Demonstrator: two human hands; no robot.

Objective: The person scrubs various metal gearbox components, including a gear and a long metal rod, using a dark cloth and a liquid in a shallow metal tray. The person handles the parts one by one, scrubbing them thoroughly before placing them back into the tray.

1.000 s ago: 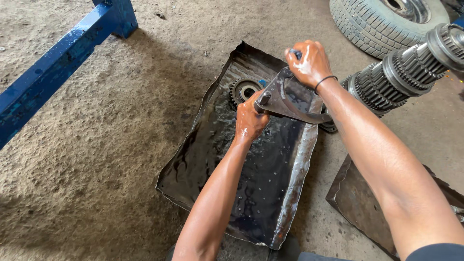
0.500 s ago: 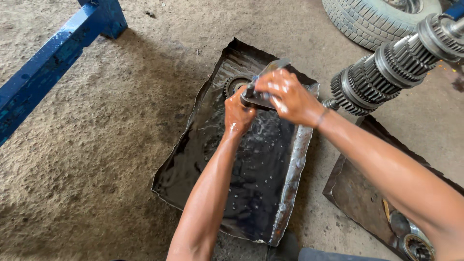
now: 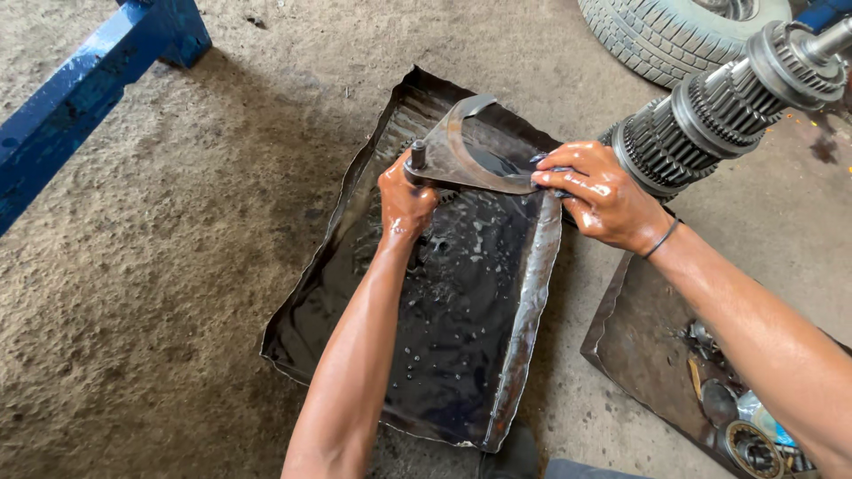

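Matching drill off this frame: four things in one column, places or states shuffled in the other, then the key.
Things:
1. curved metal part
2. gear shaft
3. tyre
4. blue frame

Places or states:
A. top left, on the dirt floor
B. held at both ends, left hand and right hand, over the oily tray
C. top edge, behind the shaft
D. lying slantwise at upper right

Pairs: 1-B, 2-D, 3-C, 4-A
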